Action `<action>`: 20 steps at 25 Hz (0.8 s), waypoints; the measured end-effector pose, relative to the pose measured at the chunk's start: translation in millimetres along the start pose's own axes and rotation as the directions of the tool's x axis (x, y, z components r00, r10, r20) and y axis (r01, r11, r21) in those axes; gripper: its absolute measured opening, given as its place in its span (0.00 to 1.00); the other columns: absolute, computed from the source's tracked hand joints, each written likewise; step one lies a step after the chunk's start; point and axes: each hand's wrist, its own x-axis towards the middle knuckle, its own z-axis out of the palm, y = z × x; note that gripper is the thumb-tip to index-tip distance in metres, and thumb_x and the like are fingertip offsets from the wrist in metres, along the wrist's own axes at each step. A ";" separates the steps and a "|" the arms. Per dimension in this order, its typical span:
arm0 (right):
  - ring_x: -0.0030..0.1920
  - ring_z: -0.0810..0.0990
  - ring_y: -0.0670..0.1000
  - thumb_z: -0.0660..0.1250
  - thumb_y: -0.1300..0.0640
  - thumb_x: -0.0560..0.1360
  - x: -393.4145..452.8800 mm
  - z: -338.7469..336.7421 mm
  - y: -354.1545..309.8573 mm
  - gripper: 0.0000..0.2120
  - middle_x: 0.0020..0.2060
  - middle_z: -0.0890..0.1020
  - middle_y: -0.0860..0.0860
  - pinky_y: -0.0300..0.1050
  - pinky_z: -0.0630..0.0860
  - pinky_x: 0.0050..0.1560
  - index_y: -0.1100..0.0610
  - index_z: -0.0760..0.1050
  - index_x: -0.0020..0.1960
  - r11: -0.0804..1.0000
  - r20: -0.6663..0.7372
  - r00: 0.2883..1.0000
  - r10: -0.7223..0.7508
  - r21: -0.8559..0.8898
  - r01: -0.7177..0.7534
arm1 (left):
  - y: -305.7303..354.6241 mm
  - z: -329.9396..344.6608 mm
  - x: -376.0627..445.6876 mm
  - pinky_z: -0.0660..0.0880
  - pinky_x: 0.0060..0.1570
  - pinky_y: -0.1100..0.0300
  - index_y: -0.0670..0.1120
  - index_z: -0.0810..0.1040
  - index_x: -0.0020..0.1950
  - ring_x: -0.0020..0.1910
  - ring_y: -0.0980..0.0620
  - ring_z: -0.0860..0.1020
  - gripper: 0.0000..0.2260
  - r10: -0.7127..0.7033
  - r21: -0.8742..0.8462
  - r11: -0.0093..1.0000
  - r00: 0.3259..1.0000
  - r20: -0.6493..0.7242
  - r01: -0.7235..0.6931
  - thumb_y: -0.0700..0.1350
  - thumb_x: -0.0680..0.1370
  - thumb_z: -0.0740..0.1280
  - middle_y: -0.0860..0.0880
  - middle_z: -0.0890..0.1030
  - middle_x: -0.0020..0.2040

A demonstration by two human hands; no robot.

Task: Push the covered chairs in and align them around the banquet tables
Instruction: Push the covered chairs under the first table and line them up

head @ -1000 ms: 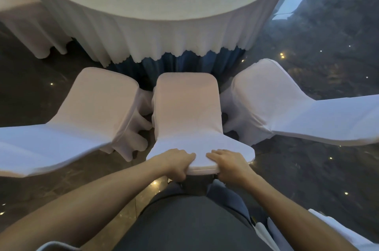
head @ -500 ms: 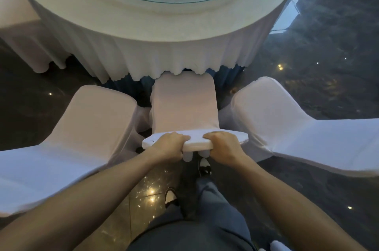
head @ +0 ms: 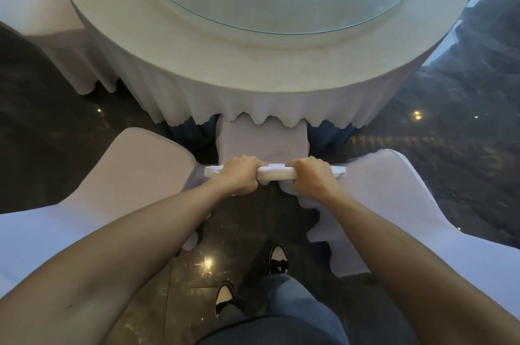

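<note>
Where scalloped white tablecloth hem (head: 270, 116) drops over it, front of middle white fabric-covered chair (head: 261, 142) hidden under round glass-topped banquet table (head: 213, 63). Left hand (head: 239, 175) & right hand (head: 312, 175) curled tight over chair's top rail, thumbs underneath. Flanked by left covered chair (head: 135, 175) & right covered chair (head: 388, 189), both cut off. Dark glossy marble floor (head: 450, 119) w/ light reflections.

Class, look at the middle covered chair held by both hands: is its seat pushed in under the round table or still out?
Pushed in. The middle chair's seat front lies under the tablecloth's scalloped hem.
</note>
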 end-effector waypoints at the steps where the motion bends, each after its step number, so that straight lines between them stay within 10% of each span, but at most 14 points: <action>1: 0.37 0.75 0.48 0.71 0.54 0.72 8.8 -0.9 2.3 0.12 0.42 0.83 0.48 0.43 0.67 0.38 0.47 0.80 0.55 1.000 0.002 1.000 -0.014 -0.006 0.014 | -2.7 -0.5 6.5 0.71 0.41 0.54 0.57 0.79 0.61 0.43 0.50 0.77 0.19 -0.017 -0.016 1.000 1.000 -0.017 0.017 0.39 0.74 0.68 0.51 0.80 0.47; 8: 0.43 0.80 0.53 0.70 0.56 0.71 26.7 1.9 6.1 0.16 0.46 0.84 0.49 0.44 0.66 0.40 0.48 0.80 0.58 0.999 -0.027 0.999 -0.034 -0.011 0.034 | -16.0 7.4 16.7 0.75 0.53 0.51 0.57 0.76 0.70 0.54 0.49 0.79 0.24 -0.129 -0.110 0.987 0.984 -0.124 0.115 0.39 0.76 0.68 0.49 0.82 0.59; 16: 0.44 0.76 0.52 0.68 0.59 0.71 10.8 -5.9 -32.4 0.10 0.46 0.80 0.51 0.46 0.73 0.46 0.53 0.75 0.52 0.974 0.019 0.974 0.226 0.007 -0.226 | -50.8 -7.8 -15.8 0.78 0.57 0.50 0.52 0.71 0.71 0.56 0.51 0.78 0.25 0.117 -0.103 0.987 0.989 -0.089 -0.126 0.41 0.75 0.70 0.50 0.79 0.59; 20: 0.67 0.67 0.60 0.68 0.53 0.71 -17.5 9.6 -96.2 0.25 0.63 0.72 0.57 0.58 0.67 0.67 0.55 0.68 0.66 0.946 -0.114 0.941 0.319 -0.022 -0.323 | -82.3 -30.7 -48.2 0.77 0.57 0.56 0.51 0.65 0.77 0.59 0.51 0.77 0.29 0.255 -0.070 0.964 0.967 -0.012 -0.256 0.43 0.77 0.68 0.48 0.75 0.67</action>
